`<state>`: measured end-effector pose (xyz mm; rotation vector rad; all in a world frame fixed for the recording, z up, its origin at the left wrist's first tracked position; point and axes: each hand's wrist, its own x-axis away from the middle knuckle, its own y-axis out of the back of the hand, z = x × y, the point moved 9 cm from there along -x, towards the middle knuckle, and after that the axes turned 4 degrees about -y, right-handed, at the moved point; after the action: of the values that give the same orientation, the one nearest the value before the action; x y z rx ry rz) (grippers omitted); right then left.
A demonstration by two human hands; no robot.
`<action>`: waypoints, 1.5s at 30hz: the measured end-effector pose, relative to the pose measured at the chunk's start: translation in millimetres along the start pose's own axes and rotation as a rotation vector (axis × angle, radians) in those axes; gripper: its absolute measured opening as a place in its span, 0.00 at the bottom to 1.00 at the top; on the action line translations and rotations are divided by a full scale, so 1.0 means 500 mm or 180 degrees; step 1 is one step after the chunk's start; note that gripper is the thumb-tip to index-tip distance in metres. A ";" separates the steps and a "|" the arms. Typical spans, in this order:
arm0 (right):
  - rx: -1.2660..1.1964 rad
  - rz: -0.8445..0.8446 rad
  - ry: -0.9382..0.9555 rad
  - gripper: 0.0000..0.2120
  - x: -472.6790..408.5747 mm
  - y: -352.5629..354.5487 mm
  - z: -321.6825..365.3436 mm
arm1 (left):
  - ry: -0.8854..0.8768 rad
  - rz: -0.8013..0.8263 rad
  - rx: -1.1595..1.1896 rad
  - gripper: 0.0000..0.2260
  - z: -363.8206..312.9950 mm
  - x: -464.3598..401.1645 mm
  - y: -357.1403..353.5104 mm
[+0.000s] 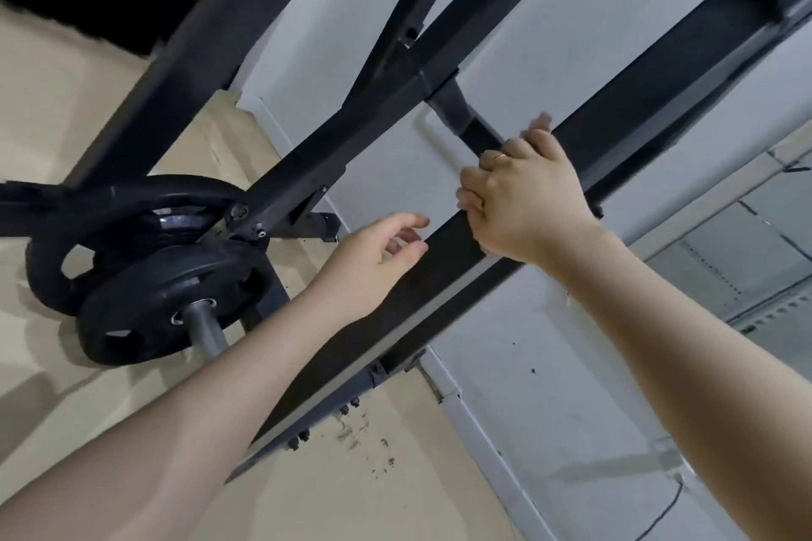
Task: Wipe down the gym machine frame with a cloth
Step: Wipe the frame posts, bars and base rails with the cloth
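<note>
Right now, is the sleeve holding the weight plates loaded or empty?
Loaded: two black weight plates sit on the grey sleeve, whose bare end sticks out past them.

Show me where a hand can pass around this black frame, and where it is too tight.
Free: the gap between the wide black steel beam and the thinner black diagonal bar, backed by the white wall; the left hand is there. Bare beige floor lies upper left. Crowded: around the black weight plates and where the right hand grips the beam.
</note>
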<state>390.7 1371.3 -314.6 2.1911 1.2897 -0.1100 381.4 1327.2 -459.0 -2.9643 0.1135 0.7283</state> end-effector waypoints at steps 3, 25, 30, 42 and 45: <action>-0.0095 0.0048 0.0390 0.14 0.011 -0.001 0.028 | -0.0067 -0.0049 -0.0098 0.10 -0.040 -0.037 0.002; 0.0464 0.0571 -0.0119 0.24 -0.084 0.041 -0.222 | -0.0622 0.0140 -0.0144 0.11 -0.226 -0.193 -0.069; 0.0524 0.1043 -0.0287 0.23 -0.107 0.052 -0.291 | -0.0454 0.0214 -0.0079 0.09 -0.210 -0.193 -0.071; -0.0224 0.1508 0.0262 0.12 -0.009 -0.038 0.025 | 0.0433 0.0672 -0.0254 0.07 0.009 -0.068 -0.021; -0.0042 0.1685 0.0163 0.12 -0.004 -0.045 0.035 | 0.0639 0.0783 -0.0110 0.09 0.078 -0.016 -0.004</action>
<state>375.0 1368.9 -338.2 2.4569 0.6940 0.1630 356.6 1333.6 -489.7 -3.0830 0.4911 0.4550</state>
